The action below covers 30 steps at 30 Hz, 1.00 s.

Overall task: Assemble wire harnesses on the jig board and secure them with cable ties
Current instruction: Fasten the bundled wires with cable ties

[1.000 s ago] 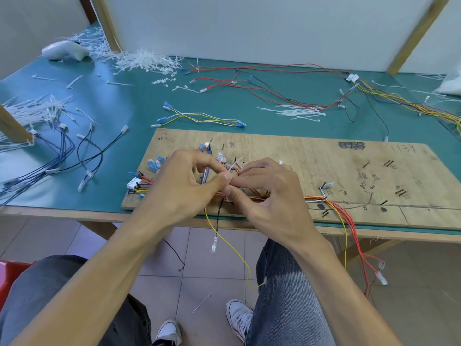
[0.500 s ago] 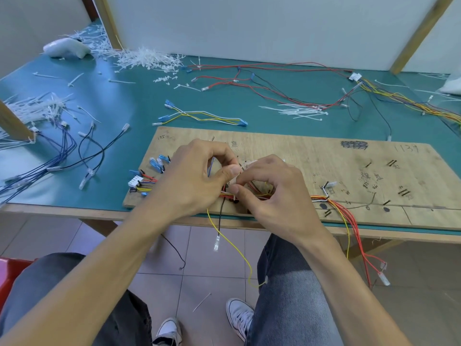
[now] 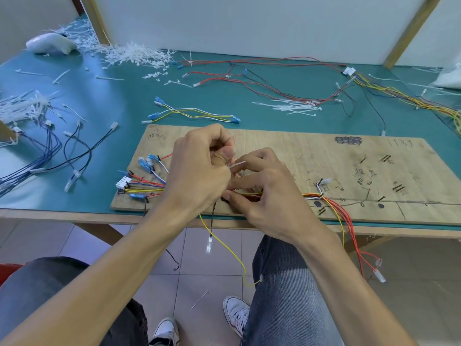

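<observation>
Fingers (image 3: 228,153) of the left hand (image 3: 197,171) are curled in, thumb against forefinger, pinching the free tail of a white cable tie (image 3: 237,164) that juts out between the two hands. Fingers (image 3: 235,197) of the right hand (image 3: 269,193) are narrowed around the wire harness (image 3: 252,194), thumb below and forefingers above, pressing the bundle at the near edge of the jig board (image 3: 299,156). Whether the tie is fully closed round the bundle cannot be told; the hands hide it.

The harness lies along the near edge of the jig board. At the board's left end its red, blue and yellow wires fan out to a white connector (image 3: 123,182) and several blue terminals (image 3: 147,162). Toward the board's right, red, orange and yellow wires (image 3: 334,208) leave the bundle, pass a white-tipped lead (image 3: 324,182) and hang over the front edge. A yellow wire (image 3: 224,243) and a black wire (image 3: 212,221) also hang below the board in front of the person's knees.

The jig board rests on the green bench (image 3: 112,101). Behind the board lie a short yellow-and-white lead set (image 3: 194,113), a loose bunch of spare cable ties (image 3: 289,106) and long red and black wires (image 3: 249,78). Left of the board lie blue and black wires (image 3: 50,151); far behind it on the left, a heap of white tie offcuts (image 3: 134,53).
</observation>
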Tool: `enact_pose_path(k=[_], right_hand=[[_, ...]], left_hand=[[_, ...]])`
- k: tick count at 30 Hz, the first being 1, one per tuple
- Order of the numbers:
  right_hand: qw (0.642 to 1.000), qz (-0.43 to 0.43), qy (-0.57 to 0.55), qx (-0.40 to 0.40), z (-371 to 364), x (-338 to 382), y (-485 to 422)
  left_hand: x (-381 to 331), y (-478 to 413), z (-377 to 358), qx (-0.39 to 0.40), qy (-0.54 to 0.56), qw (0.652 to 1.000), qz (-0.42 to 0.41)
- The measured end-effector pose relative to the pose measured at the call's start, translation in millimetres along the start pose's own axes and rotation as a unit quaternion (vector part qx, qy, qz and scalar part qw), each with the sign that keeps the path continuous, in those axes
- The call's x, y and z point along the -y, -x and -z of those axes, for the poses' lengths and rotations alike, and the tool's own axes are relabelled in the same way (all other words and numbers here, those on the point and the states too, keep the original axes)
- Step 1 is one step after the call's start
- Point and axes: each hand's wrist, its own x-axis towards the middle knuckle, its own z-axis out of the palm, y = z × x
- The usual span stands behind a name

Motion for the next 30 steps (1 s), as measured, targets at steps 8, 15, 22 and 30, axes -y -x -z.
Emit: enact_pose_path(k=[8,15,22,30], right_hand=[[0.998,-0.027,-0.036,-0.040,-0.6,3.4,2.0],[0.999,-0.023,-0.029,-0.030,-0.3,3.6,0.9],[1.000,0.000,0.000,-0.022,-2.1,0.4,1.4],[0.998,-0.039,-0.025,-0.053,-1.3,4.5,2.0]], left_hand=[[-7.6,-10.5,16.7,0.077,0.004,0.997,-0.003],[-10.4,-21.8,30.2,0.162,-0.044,0.986,-0.012],[-8.3,-18.2,19.1,0.114,-0.049,0.992,-0.015],[3.9,-26.0,48.2,0.287,-0.032,0.957,0.040]])
